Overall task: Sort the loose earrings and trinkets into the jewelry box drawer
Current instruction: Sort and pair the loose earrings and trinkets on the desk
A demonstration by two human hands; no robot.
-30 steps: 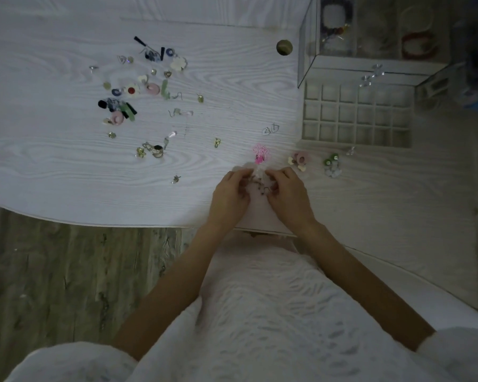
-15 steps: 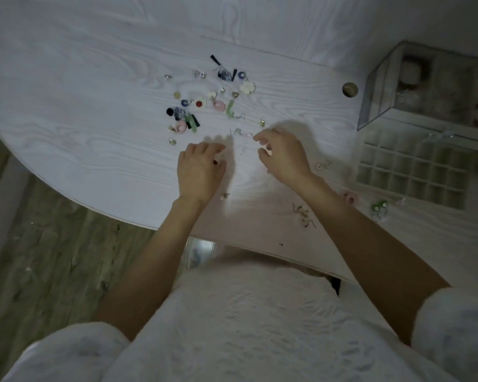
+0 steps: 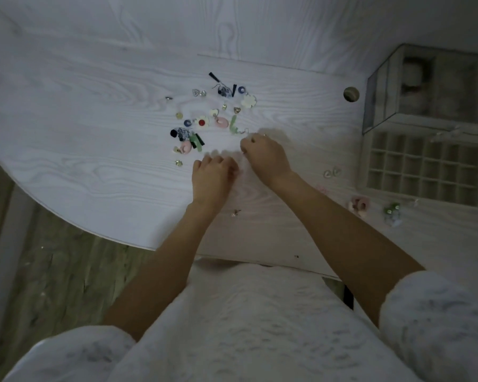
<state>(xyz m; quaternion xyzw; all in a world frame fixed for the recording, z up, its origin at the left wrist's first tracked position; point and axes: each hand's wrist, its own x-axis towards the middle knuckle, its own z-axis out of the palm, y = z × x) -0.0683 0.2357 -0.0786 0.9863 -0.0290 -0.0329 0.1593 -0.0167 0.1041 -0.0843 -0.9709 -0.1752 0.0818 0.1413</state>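
Loose earrings and trinkets [image 3: 204, 122] lie scattered on the white wood-grain table [image 3: 80, 150]. My left hand [image 3: 213, 179] rests knuckles-up just below the pile with its fingers curled under; whether it holds anything is hidden. My right hand [image 3: 262, 157] is beside it, fingers pinched down near a green earring [image 3: 233, 126]. The open jewelry box drawer [image 3: 420, 166], a grid of small compartments, sits at the right, in front of the glass jewelry box [image 3: 425, 92].
A few small pieces lie near the drawer: a pale pair [image 3: 332, 172], a pink flower piece [image 3: 358, 205], a green-and-clear cluster [image 3: 391, 215]. A tiny stud [image 3: 235, 213] sits below my left wrist. A cable hole [image 3: 351, 94] is left of the box. The table edge curves at lower left.
Both hands left the spot near the table's front edge and reached out to the pile. Since half a second ago they have drawn closer together and curled their fingers. The view shifted left.
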